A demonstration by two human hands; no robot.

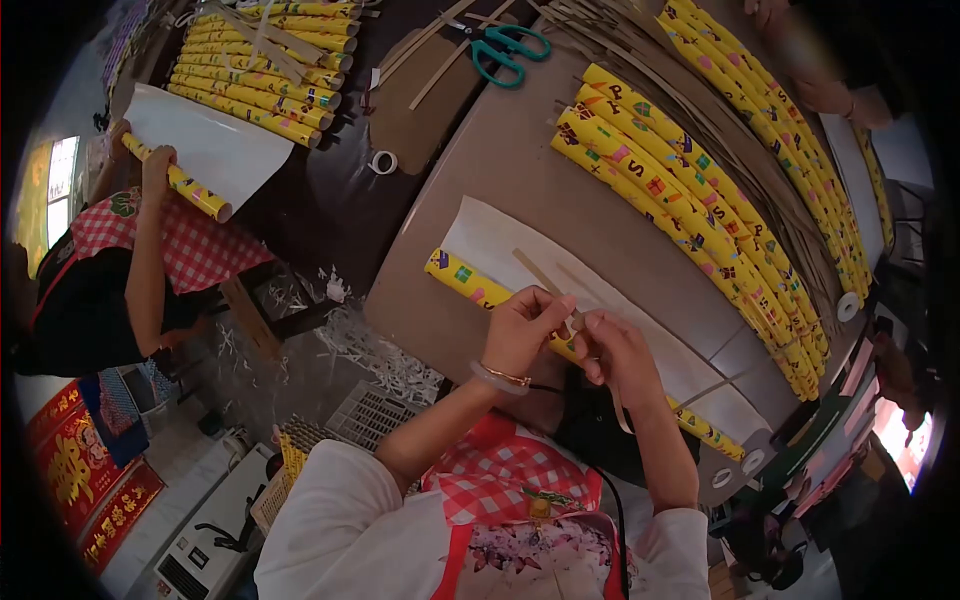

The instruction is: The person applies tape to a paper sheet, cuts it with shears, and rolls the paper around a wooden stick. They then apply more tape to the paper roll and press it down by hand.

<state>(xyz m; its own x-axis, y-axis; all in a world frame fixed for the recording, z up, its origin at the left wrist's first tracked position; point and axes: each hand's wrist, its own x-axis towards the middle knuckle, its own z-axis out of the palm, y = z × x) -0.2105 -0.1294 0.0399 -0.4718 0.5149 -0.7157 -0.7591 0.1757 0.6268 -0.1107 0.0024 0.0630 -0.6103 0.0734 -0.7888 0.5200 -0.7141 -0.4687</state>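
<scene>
In front of me lies a partly rolled sheet of yellow wrapping paper (470, 283), printed with coloured party pictures. Its white underside (490, 232) spreads out flat beyond the roll. Over the middle of the roll, my left hand (527, 332) pinches a narrow tan strip (532, 270) between thumb and fingers. My right hand (620, 350) is beside it, fingertips closed on the same strip close to the left thumb. A length of strip hangs below the right hand. The fingers cover part of the roll and the exact grip point.
Finished yellow rolls (680, 200) lie in a bundle beyond the sheet, near loose tan strips (690, 110). Teal-handled scissors (505, 52) and a tape roll (382, 162) lie farther back. At left a co-worker's hand (157, 170) holds another roll. Paper shreds (370, 350) litter the floor.
</scene>
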